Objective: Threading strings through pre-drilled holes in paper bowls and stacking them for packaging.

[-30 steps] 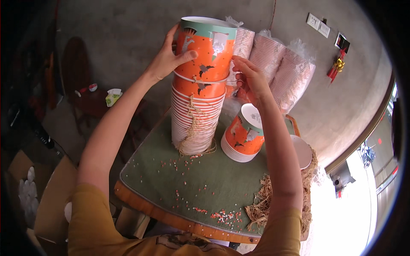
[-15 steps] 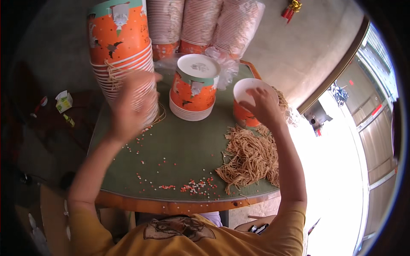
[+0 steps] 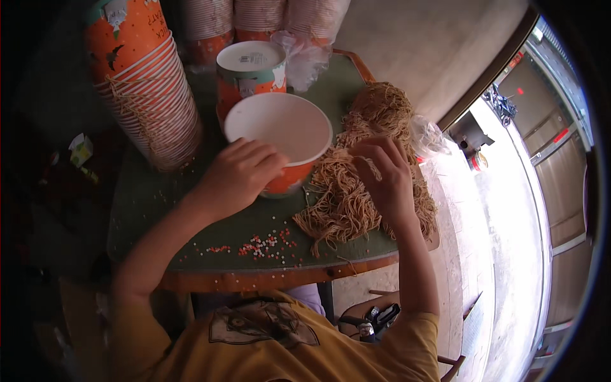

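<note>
An orange paper bucket (image 3: pixel 299 173) with a white inside stands upright near the middle of the table, its mouth facing me. My left hand (image 3: pixel 238 172) is closed on its near left rim, fingers bent over the edge. To the right lies a tangled heap of tan strings (image 3: pixel 344 207). My right hand (image 3: pixel 388 181) is over this heap with curled fingers, the fingertips among the strands; how many strands they pinch is hidden. Behind the upright bucket is an upside-down one with a white base (image 3: pixel 251 57). A tall leaning stack of orange buckets (image 3: pixel 149 102) rises at the left.
Small red and white beads (image 3: pixel 264 245) are scattered near the front edge of the green tabletop (image 3: pixel 153 213). Several plastic-wrapped bucket stacks (image 3: pixel 258 16) stand at the back. A clear plastic bag (image 3: pixel 429 135) lies beyond the strings, near a bright doorway.
The upright bucket has come from the right side to the middle, in front of the upside-down one. My left hand has left the tall stack for its rim; my right hand has moved onto the strings.
</note>
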The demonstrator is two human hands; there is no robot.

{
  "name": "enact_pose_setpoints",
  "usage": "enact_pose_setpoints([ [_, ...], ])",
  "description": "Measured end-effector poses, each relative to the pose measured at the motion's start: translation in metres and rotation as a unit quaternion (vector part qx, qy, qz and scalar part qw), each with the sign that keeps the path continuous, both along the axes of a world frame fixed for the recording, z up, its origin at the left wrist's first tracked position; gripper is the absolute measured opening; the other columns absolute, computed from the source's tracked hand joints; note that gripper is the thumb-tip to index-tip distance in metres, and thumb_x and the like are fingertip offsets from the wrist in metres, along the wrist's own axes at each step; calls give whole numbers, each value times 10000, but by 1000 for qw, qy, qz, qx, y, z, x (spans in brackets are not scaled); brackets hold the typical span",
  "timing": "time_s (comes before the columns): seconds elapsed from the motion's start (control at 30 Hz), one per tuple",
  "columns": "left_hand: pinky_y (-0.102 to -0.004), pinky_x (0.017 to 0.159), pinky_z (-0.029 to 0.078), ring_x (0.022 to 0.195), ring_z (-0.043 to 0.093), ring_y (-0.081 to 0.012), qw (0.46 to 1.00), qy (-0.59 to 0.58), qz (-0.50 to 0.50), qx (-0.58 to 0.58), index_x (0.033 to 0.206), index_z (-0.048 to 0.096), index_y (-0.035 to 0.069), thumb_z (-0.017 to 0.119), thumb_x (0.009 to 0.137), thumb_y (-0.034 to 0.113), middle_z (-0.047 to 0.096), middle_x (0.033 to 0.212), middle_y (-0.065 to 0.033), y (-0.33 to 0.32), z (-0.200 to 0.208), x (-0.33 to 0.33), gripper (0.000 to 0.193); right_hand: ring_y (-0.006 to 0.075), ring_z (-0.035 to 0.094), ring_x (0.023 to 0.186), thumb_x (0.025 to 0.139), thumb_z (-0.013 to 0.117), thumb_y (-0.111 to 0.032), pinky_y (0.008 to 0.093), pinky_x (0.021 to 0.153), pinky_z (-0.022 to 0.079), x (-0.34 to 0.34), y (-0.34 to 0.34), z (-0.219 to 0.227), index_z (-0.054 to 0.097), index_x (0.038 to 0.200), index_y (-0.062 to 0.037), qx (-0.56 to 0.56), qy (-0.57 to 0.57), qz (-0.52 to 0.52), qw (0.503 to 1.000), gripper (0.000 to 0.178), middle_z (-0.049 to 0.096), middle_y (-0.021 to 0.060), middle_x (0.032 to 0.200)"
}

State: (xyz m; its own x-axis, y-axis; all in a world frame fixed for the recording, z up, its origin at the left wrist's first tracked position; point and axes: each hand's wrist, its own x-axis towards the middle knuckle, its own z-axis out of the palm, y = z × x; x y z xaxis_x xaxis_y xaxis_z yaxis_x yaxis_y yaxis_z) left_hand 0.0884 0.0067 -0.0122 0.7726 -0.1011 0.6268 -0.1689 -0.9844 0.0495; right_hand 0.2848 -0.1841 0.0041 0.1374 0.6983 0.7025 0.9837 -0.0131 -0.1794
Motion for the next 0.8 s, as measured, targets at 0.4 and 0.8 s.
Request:
enact_pose_setpoints([
  [0.4, -397, 806, 431, 879, 558, -281, 987, 28, 155, -14, 1167, 543, 42, 593, 812, 26, 551, 920, -100, -23, -15, -56, 359, 284, 582, 901, 857, 620, -192, 409, 737, 525, -4, 31, -91, 618, 885, -91, -196, 65, 62, 977, 104, 595, 51, 920],
  [0.8, -443, 910, 393, 1045, 498, -348, 983, -23, 171, -66, 1177, 516, 46, 568, 678, -47, 519, 1097, -142, -14, -4, -80, 510, 260, 588, 793, 746, 641, -15, 359, 687, 488, -75, 44, -82, 556, 822, -35, -86, 192, 119, 970, 116, 569, 95, 813],
])
